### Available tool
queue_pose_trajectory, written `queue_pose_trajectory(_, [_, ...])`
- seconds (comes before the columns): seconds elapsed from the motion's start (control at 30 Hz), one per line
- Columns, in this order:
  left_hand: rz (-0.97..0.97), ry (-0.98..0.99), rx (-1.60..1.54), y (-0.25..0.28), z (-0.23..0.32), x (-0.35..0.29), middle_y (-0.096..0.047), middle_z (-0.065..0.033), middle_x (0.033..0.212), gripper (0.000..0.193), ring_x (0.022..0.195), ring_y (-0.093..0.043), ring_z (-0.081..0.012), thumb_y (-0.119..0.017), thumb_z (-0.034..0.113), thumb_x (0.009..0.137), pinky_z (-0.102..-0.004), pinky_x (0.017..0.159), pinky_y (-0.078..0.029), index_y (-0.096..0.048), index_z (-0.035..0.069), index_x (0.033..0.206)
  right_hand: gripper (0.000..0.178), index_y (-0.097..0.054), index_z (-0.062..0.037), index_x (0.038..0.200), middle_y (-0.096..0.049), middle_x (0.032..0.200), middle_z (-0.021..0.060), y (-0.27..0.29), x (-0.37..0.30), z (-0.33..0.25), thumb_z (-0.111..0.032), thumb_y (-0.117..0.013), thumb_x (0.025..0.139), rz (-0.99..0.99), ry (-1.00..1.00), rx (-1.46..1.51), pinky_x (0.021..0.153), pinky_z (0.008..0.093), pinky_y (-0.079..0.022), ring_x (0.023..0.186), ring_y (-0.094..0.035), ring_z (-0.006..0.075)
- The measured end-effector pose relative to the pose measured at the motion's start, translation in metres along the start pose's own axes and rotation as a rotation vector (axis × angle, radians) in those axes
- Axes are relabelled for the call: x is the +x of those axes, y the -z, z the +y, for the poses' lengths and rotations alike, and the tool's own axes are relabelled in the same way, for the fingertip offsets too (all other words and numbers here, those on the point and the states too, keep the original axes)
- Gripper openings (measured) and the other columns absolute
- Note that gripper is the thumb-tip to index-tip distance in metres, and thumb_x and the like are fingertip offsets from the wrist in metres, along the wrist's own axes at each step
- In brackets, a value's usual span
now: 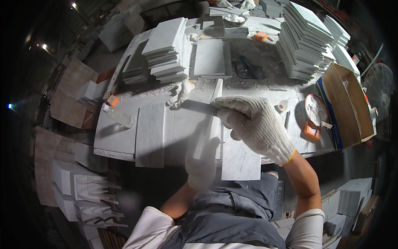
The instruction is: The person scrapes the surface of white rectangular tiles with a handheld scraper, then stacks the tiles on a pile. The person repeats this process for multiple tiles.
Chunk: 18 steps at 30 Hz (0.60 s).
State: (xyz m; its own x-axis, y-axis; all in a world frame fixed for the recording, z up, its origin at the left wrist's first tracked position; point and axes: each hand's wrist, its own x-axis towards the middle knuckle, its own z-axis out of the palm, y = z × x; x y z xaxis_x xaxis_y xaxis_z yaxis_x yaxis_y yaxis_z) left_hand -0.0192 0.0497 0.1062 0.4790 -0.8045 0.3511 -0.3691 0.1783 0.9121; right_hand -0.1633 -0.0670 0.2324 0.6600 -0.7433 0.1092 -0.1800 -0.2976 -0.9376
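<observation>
My left hand [200, 169], in a white glove and blurred, is closed on the lower end of a pale marble tile [210, 130] tilted up on its edge. My right hand [257, 126], in a white knit glove with a yellow cuff edge, pinches a dark flat strip-like tool [199, 107] beside the tile's upper part; its exact kind is unclear. Below that hand, a grey-veined marble tile [241, 162] lies flat, overhanging the table's near edge. Another flat tile [150, 135] lies to the left. A crumpled white glove [181, 93] rests beyond the tool's tip.
Tile stacks stand at back left [166, 50] and back right [302, 43]. A clear bottle [120, 117] lies at left. At right are a bowl of white material [316, 110], an orange block [311, 130] and an open cardboard box [346, 106]. Another person's gloved hands [248, 4] show across the table.
</observation>
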Motion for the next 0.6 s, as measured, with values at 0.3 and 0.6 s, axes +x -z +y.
queue_pose_trajectory(0.3, [-0.014, 0.254, -0.071, 0.001, 0.011, 0.003, -0.059, -0.0153, 0.144, 0.054, 0.132, -0.056, -0.0249, -0.069, 0.007, 0.097, -0.0356, 0.110, -0.044, -0.050, -0.002, 0.147, 0.025, -0.073, 0.0002, 0.121, -0.065, 0.075, 0.0017, 0.010, 0.021, -0.006, -0.011, -0.060, 0.103, -0.021, 0.116, -0.202, 0.051, 0.0241, -0.051, 0.060, -0.060, 0.0066])
queue_pose_trajectory(0.6, [-0.009, 0.167, -0.082, 0.003, 0.013, 0.003, -0.057, -0.0160, 0.145, 0.054, 0.133, -0.055, -0.0251, -0.068, 0.009, 0.098, -0.0355, 0.110, -0.043, -0.050, -0.003, 0.148, 0.029, -0.070, -0.0095, 0.127, -0.074, 0.093, 0.0060, 0.009, 0.025, -0.012, -0.014, -0.057, 0.102, -0.065, -0.064, -0.294, 0.062, 0.0324, -0.059, 0.067, -0.069, 0.0149])
